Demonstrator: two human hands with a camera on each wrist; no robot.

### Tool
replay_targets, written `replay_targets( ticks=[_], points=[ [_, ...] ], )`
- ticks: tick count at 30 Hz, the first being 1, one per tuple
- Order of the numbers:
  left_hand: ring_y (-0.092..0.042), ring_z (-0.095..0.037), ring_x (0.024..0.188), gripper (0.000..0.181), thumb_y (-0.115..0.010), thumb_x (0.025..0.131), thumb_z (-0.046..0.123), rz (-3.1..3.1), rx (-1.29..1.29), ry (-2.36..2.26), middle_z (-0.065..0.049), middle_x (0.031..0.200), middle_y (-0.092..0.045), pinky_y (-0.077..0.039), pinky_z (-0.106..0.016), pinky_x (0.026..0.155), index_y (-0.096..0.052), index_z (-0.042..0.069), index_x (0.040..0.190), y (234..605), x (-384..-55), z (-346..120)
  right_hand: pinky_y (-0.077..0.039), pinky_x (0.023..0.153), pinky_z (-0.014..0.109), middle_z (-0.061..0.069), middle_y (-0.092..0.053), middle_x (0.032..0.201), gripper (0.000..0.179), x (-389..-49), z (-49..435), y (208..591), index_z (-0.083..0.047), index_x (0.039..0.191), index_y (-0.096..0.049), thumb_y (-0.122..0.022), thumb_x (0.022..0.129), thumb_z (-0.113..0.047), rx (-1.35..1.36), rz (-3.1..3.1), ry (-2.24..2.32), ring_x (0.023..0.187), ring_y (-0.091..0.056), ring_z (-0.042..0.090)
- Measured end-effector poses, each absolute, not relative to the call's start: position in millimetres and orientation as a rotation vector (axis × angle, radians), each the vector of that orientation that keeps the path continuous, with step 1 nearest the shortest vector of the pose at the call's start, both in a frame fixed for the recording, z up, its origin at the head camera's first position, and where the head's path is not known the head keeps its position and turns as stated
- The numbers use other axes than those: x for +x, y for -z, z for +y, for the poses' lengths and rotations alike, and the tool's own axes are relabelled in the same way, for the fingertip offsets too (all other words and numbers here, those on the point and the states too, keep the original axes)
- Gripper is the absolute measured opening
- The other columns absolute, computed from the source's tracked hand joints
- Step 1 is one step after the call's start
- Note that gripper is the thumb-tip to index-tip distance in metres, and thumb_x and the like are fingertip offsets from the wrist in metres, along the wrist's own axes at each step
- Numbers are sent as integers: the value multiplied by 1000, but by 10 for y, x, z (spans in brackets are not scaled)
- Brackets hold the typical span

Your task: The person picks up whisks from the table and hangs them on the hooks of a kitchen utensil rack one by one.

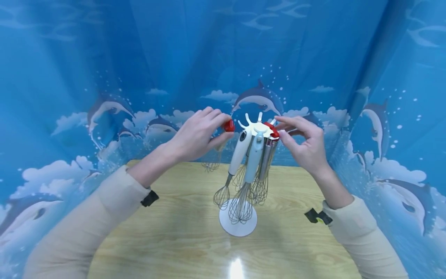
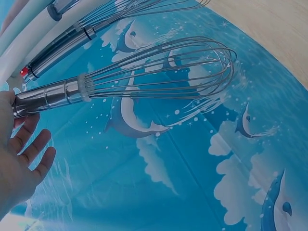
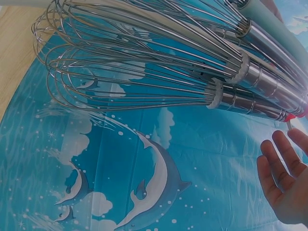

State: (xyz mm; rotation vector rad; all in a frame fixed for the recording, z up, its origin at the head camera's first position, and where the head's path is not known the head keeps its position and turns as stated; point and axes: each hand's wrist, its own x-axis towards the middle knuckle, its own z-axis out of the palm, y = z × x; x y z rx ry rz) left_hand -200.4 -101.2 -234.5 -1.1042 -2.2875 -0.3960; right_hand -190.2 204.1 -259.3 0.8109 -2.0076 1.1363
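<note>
My left hand (image 1: 202, 133) pinches the red end of a steel-handled whisk (image 2: 53, 94), whose wire loops hang down left of a white rack (image 1: 259, 127) with hooks around its top. On the rack's right side, the thumb and fingertips of my right hand (image 1: 306, 144) pinch the red end of a steel-handled whisk (image 3: 250, 102). Another steel-handled whisk (image 3: 267, 82) hangs right beside that one. At the front of the rack hang a white-handled whisk (image 1: 239, 153) and a light blue-handled whisk (image 1: 253, 159).
The rack's round white base (image 1: 228, 226) stands on a wood-grain table (image 1: 174, 232). A blue curtain (image 1: 195, 58) with dolphins and clouds surrounds the table at the back and both sides. Dark straps (image 1: 318, 217) sit at the sleeve cuffs.
</note>
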Motion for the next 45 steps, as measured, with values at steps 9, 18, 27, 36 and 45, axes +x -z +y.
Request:
replay_targets(
  ticks=[9,18,27,36,45],
  points=[
    [-58,-24,99,39,-66,104,37,-2298,-1123,385,-8,115,-72,-48,-36,82,-67,9,131,2269,-2015,-974,-57,81,14,-2,-77,100,34,-1896,2030,2581,-6,125,-77,-66,93,0,817,-2002,-1135,94,-70,-4],
    [-58,-25,102,40,-66,104,36,-2318,-1145,388,-8,116,-73,-49,-37,84,-67,8,133,2216,-2006,-935,-56,80,13,0,-78,100,34,-1904,2042,2589,-5,125,-76,-65,93,-2,815,-1999,-1127,94,-69,-5],
    [-58,-24,100,38,-65,105,33,-2369,-1183,363,-7,111,-71,-50,-38,86,-65,8,133,2156,-2029,-929,-56,81,13,-10,-76,101,32,-1915,2050,2601,-5,125,-76,-66,94,-4,817,-2007,-1118,95,-69,-6],
    [-56,-23,94,31,-63,106,32,-2381,-1238,299,-6,105,-69,-46,-37,81,-66,9,127,2085,-2041,-945,-56,81,13,-19,-74,103,33,-1910,2040,2591,-4,125,-76,-65,94,-3,818,-2000,-1137,94,-69,-4],
    [-56,-24,95,31,-61,107,32,-2403,-1275,257,-7,109,-70,-45,-37,80,-66,9,128,2036,-2028,-946,-56,81,14,0,-77,101,35,-1894,2041,2591,-7,125,-77,-66,93,-1,796,-2024,-1120,95,-69,-5]
  ],
)
